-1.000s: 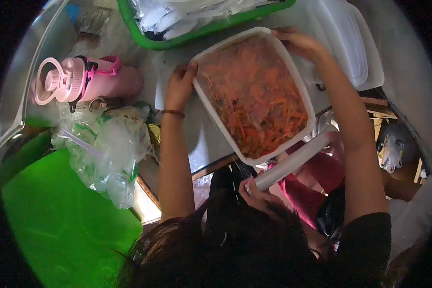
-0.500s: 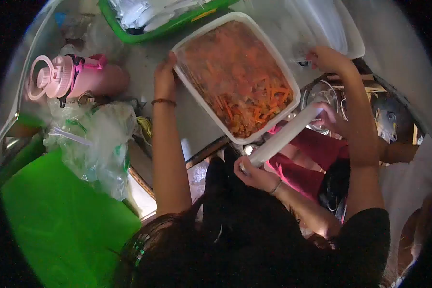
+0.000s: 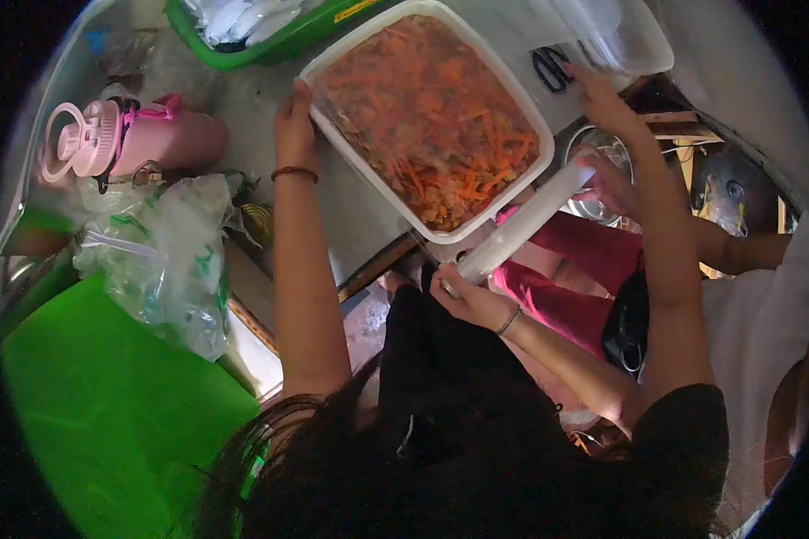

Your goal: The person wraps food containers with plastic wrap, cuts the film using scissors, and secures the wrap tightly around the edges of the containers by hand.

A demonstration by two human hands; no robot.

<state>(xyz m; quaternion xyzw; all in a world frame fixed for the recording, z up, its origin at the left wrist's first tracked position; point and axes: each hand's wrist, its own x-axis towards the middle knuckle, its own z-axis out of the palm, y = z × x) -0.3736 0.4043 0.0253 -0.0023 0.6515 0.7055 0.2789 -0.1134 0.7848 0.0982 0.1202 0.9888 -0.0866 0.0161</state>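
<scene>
A white rectangular container [image 3: 546, 160] holds shredded orange and brown food under clear film. My left hand [image 3: 294, 112] grips its left rim, thumb and fingers at the edge. Black-handled scissors [image 3: 550, 70] lie on the grey surface right of the container. My right hand [image 3: 595, 92] is beside them, its fingers extended and the fingertips close to the handles; whether they touch is unclear. Below the container, a co-worker's two hands hold a long roll of clear film [image 3: 523, 226] by its ends, slanting alongside the container's lower right edge.
A green basket [image 3: 243, 58] of white utensils stands at the top. To the left are a pink bottle [image 3: 175, 139], clear plastic bags [image 3: 175, 251] and a green surface [image 3: 108, 404]. A clear tub [image 3: 643, 45] sits top right. The co-worker's pink-clad legs are below the roll.
The whole view has shifted slightly, with the container now higher and further left. My right hand's fingers have extended, and the scissors beside them now show clearly.
</scene>
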